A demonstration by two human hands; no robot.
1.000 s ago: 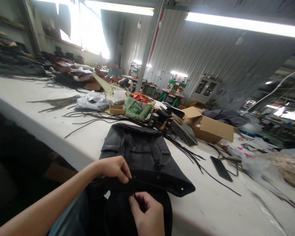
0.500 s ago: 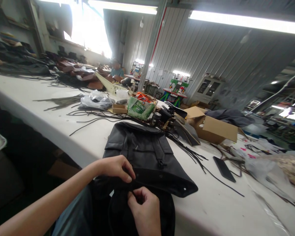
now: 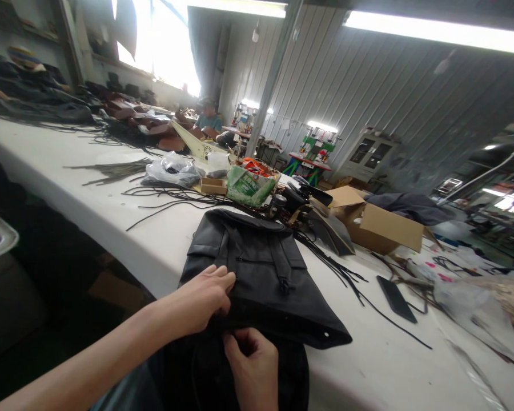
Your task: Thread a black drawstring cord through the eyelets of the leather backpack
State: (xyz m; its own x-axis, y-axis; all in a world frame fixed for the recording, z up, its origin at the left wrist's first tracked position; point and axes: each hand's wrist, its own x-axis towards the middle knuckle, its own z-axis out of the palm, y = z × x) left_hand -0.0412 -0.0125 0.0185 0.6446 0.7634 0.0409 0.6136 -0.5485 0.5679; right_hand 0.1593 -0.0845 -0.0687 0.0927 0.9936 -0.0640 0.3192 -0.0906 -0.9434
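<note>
A black leather backpack (image 3: pixel 257 268) lies flat on the white table (image 3: pixel 368 365), its lower edge hanging over the near side. My left hand (image 3: pixel 201 299) rests on the bag's near left part with the fingers stretched out flat. Just below it, my right hand (image 3: pixel 251 365) is curled in a pinch at the bag's dark edge; what it pinches is too small and dark to name.
Black cords (image 3: pixel 338 274) trail across the table beyond the bag. A dark flat phone (image 3: pixel 396 298) lies to the right. Behind stand an open cardboard box (image 3: pixel 372 225), a green packet (image 3: pixel 251 187) and plastic bags (image 3: pixel 171 171). A person (image 3: pixel 208 117) sits far back.
My left hand has gone from a pinch at the bag's edge to lying flat and open on the bag. The right hand stays curled, slightly lower.
</note>
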